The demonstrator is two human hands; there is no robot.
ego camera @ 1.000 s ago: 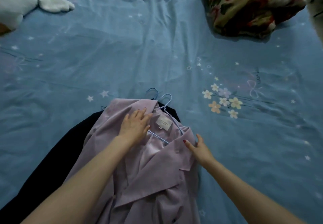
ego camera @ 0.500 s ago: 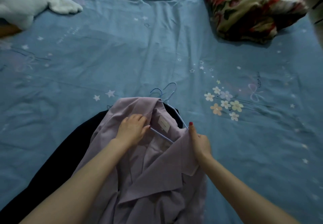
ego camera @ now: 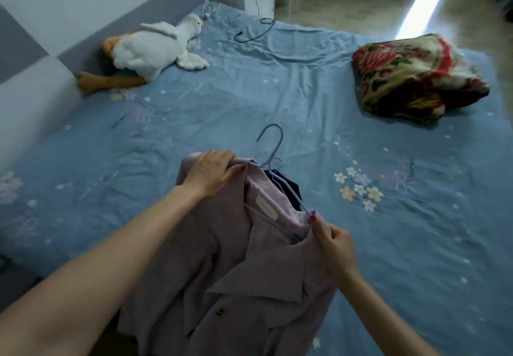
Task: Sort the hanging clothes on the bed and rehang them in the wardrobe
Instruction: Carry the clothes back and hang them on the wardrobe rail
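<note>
While the lilac jacket (ego camera: 230,266) is on its pale blue hanger (ego camera: 273,161), it sits at the near edge of the bed (ego camera: 249,111), partly lifted by both hands, not yet carried anywhere. Left hand (ego camera: 212,173) is clenched around the jacket's left shoulder and collar edge; right hand (ego camera: 334,240) pinches the right shoulder fabric at the hanger's end. Hook points up and away toward the far side of the bed; jacket's long axis runs from the hook back toward the person, hem nearest the camera. A dark garment (ego camera: 288,189) on its own hanger lies just under it, touching. Task looks early: at least these two pieces left to rehang, wardrobe not in view, so done count cannot be told. Further out: a bare dark hanger (ego camera: 255,32) near the far edge, a plush goose (ego camera: 150,48) by the headboard, a floral blanket (ego camera: 413,78) bundled at right.
</note>
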